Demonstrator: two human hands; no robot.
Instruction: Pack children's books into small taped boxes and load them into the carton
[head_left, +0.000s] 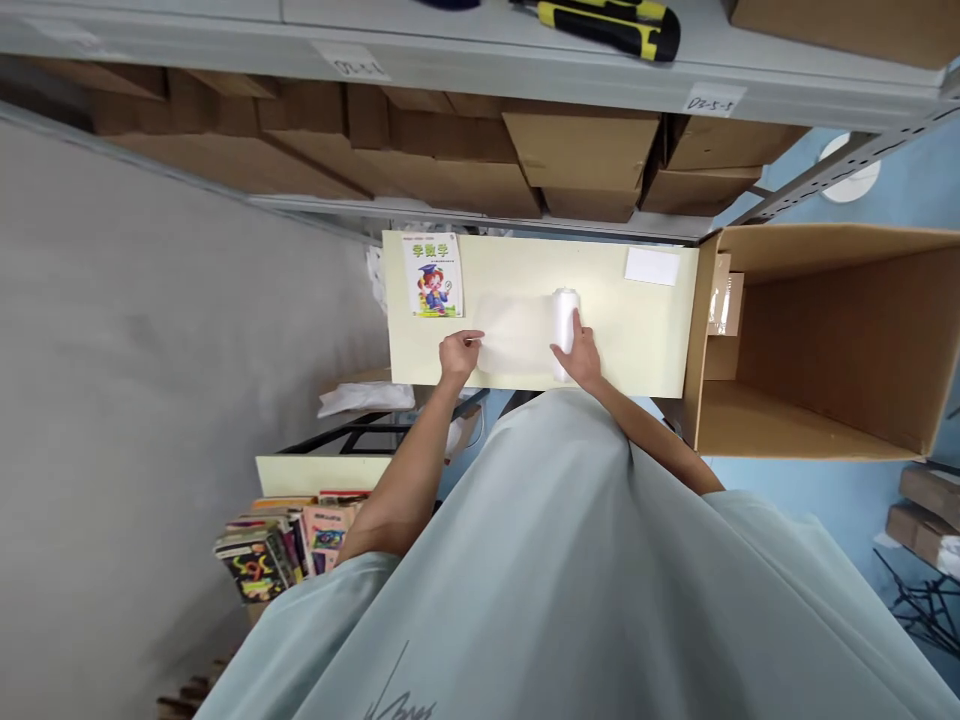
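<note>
White roll [565, 312] touches half-open right hand [581, 357].

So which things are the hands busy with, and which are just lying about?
Seem in use:
white roll, touched by the right hand
pale sheet, at the left hand

Just lying about, untouched:
picture book
white card
yellow-and-black tool
stacked books

Tabletop [645, 350]: bright — faint glare toward one o'clock
Shelved cartons [581, 150]: shadowed at twelve o'clock
Open carton [840, 350]: stretched at three (wide-angle distortion)
</note>
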